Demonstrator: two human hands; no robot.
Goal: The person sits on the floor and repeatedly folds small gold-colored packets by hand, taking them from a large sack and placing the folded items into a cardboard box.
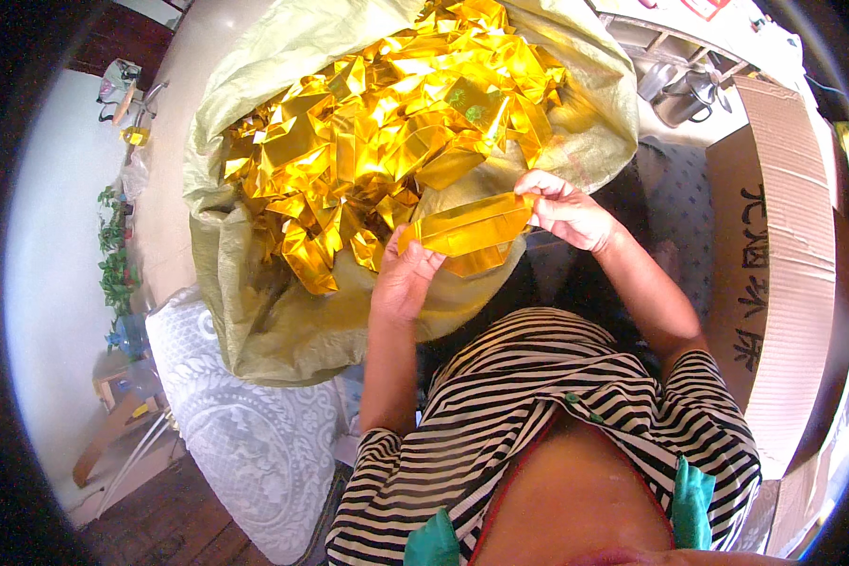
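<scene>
A folded gold foil paper piece (470, 225), long with tapered ends, is stretched between my two hands. My left hand (405, 272) pinches its near left end between thumb and fingers. At the opposite end, my right hand (562, 211) grips the tip the same way. Just below it another gold foil piece (477, 262) shows in part; what supports it is hidden. Beyond my hands, a large pale yellow-green woven sack (276, 339) gapes wide, its rim rolled outward. Heaped inside are many similar folded gold foil pieces (382, 120), some bearing green printed marks.
On the right stands an open cardboard box (785, 283) with handwriting on its flap. Metal pots (683, 99) sit behind it. At left a white lace-patterned cloth (247, 424) covers furniture beside the sack. A leafy green plant (117, 262) is farther left, near the wall.
</scene>
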